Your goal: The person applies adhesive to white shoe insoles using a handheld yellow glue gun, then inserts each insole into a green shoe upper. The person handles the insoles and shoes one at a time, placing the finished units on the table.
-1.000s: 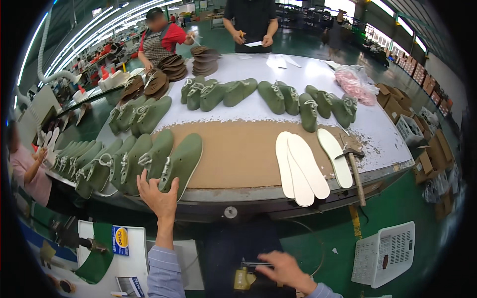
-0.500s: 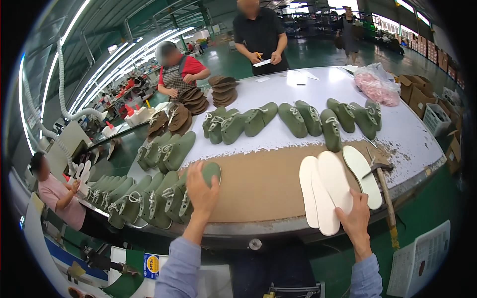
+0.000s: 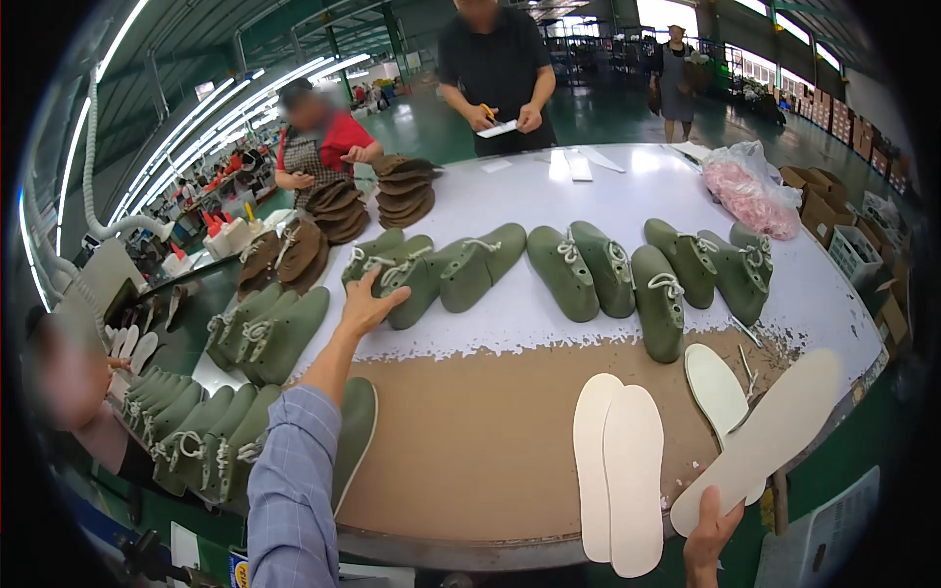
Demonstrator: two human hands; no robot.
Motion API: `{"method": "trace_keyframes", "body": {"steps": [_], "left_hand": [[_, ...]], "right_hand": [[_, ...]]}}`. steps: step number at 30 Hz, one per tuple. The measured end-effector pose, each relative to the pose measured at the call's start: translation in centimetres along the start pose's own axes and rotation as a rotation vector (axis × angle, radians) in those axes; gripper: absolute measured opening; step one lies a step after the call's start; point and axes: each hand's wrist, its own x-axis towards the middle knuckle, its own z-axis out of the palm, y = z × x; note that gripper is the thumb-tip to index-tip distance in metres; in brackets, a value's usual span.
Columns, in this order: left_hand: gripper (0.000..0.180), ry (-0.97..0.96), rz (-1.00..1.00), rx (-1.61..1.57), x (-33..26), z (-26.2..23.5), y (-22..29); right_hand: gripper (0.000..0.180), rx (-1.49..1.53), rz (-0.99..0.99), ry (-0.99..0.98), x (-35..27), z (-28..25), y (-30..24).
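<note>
My left hand (image 3: 365,306) is stretched out over the left end of a row of green shoe lasts with cords. Its spread fingers are over or touching a green last (image 3: 417,294); the exact contact is hard to make out. At the lower right my right hand (image 3: 714,529) grips a white insole (image 3: 769,431) by its near end, lifted and tilted. Two cream insoles (image 3: 632,470) lie overlapping on the brown board (image 3: 461,441). Partly behind the raised insole is a pale greenish sole piece (image 3: 716,387). Below my left forearm lies another green last (image 3: 355,441), sole edge showing.
More lasts (image 3: 201,441) crowd the left edge. Brown stacked pieces (image 3: 404,191) stand at the back left, near a person in red (image 3: 348,137). Across the white table (image 3: 490,196) someone holds scissors (image 3: 487,113) and a white strip. A bag of pink material (image 3: 750,191) sits far right.
My left hand has moved from the near-left lasts up to the back row. My right hand has lifted one insole off the others and carried it right. The view has shifted.
</note>
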Motion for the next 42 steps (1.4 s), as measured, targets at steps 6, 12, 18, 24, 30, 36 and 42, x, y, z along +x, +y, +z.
{"method": "trace_keyframes", "body": {"steps": [6, 12, 18, 24, 30, 36, 42], "left_hand": [[0.072, 0.004, 0.077, 0.208, -2.3, 1.7, 7.5], [0.051, 0.029, 0.108, -0.217, -0.7, 2.2, 9.4], [0.088, 0.239, -0.059, 0.149, 6.7, -1.4, -5.5], [0.047, 0.116, -0.113, 0.232, 5.0, -1.0, -1.8], [0.05, -0.194, -0.13, 0.161, -4.5, -3.9, 4.1], [0.041, -0.406, -0.299, -0.306, -18.8, -9.3, 4.7], [0.04, -0.64, -0.59, -1.019, -37.4, -11.3, 4.2]], "right_hand": [[0.054, -0.084, -0.065, 0.12, -0.2, -1.5, 4.4], [0.045, -0.182, -0.045, 0.114, -0.5, -0.1, -0.5], [0.049, -0.128, -0.038, 0.056, -0.5, 0.9, -0.9], [0.056, -0.202, -0.064, 0.101, -0.4, -0.9, 1.8], [0.058, 0.021, -0.052, 0.097, 0.4, 0.0, 1.1], [0.061, 0.355, 0.106, -0.103, 0.2, -1.4, -2.5], [0.056, 0.193, 0.209, -0.633, -12.4, -0.3, -8.2]]}}
